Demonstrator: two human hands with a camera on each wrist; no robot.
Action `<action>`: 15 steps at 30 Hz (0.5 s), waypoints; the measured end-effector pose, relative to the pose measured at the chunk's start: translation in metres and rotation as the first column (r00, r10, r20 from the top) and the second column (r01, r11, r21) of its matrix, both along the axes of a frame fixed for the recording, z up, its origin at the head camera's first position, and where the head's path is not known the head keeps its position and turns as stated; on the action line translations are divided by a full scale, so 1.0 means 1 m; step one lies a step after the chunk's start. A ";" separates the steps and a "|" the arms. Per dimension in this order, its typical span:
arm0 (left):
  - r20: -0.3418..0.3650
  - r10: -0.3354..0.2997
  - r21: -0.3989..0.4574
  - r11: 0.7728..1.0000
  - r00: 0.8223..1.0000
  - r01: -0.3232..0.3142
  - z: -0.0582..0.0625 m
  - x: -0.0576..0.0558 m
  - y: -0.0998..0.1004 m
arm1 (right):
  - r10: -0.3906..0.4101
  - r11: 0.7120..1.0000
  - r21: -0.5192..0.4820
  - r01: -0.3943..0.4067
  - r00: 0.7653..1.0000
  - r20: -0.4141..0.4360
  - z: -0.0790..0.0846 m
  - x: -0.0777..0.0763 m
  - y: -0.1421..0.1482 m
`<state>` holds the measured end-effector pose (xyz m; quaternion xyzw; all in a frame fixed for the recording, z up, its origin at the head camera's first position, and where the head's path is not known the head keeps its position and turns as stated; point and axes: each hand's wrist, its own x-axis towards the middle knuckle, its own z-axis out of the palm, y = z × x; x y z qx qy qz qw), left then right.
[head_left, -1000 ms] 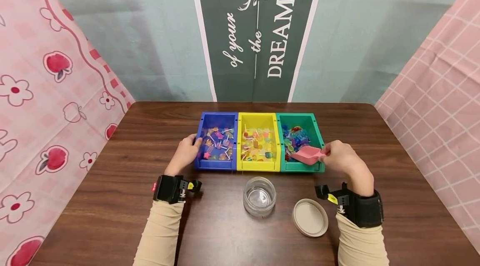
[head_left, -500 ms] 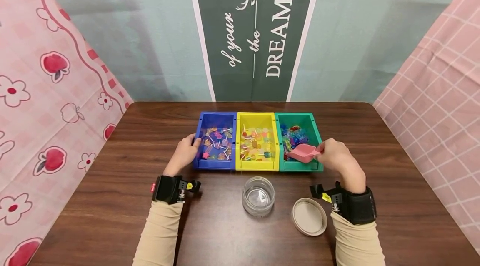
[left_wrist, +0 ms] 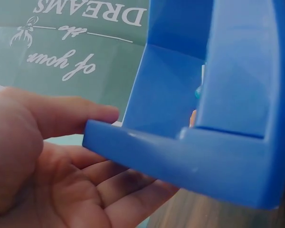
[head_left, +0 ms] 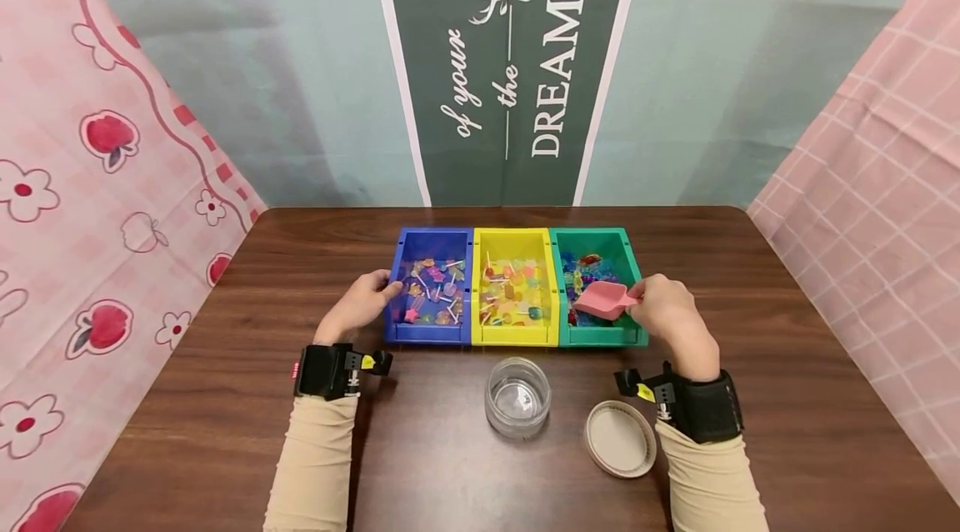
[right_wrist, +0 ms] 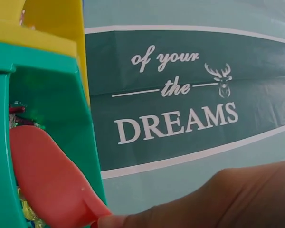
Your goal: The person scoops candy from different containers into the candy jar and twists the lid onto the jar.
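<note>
My right hand [head_left: 666, 307] pinches the handle of a pink scoop [head_left: 602, 299], whose blade is inside the green bin [head_left: 603, 336] over small shiny blue, purple and red pieces. In the right wrist view the scoop [right_wrist: 47, 175] dips past the bin's front wall, with my thumb at its handle. My left hand [head_left: 363, 298] grips the outer side wall of the blue bin [head_left: 429, 334]. Seen from the left wrist, the thumb lies over the rim of that bin [left_wrist: 180, 161] and the fingers reach along its outside. Tiny lollipops and stars lie in the blue bin.
Between the blue and green bins stands a yellow bin [head_left: 515, 336] with small candy-like pieces. In front of them are an open glass jar [head_left: 517, 419] and a round lid [head_left: 620, 438] on the brown wooden table [head_left: 450, 482]. Fabric curtains hang behind and on both sides.
My right hand and the scoop have shifted left, with the scoop farther over the green bin's pieces. The left hand keeps its hold on the blue bin as its wrist moves slightly left.
</note>
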<state>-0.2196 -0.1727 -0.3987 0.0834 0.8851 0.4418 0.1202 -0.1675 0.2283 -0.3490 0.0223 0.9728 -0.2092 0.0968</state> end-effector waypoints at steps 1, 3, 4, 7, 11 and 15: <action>0.013 0.001 0.010 1.000 1.000 -0.001 -0.001 0.000 0.000 | 0.000 1.000 0.002 0.000 1.000 -0.006 -0.001 -0.001 0.000; 0.028 0.000 0.024 1.000 1.000 -0.001 -0.002 -0.001 0.000 | -0.004 1.000 0.010 0.004 1.000 -0.023 -0.003 -0.002 0.000; 0.034 0.002 0.030 1.000 0.999 -0.003 -0.003 -0.001 0.000 | -0.001 1.000 0.013 0.001 0.999 -0.033 -0.004 -0.003 -0.001; 0.050 0.013 0.048 0.999 0.999 -0.015 -0.004 0.000 0.001 | 0.010 1.000 0.024 -0.009 0.998 -0.057 -0.007 -0.006 -0.004; 0.039 0.004 0.050 0.999 0.999 -0.006 -0.005 0.001 0.001 | 0.044 0.998 0.038 -0.040 0.995 -0.095 -0.012 -0.012 -0.008; 0.017 0.002 0.036 0.999 1.000 -0.002 -0.003 0.001 0.000 | 0.077 0.996 0.052 -0.070 0.987 -0.144 -0.018 -0.018 -0.012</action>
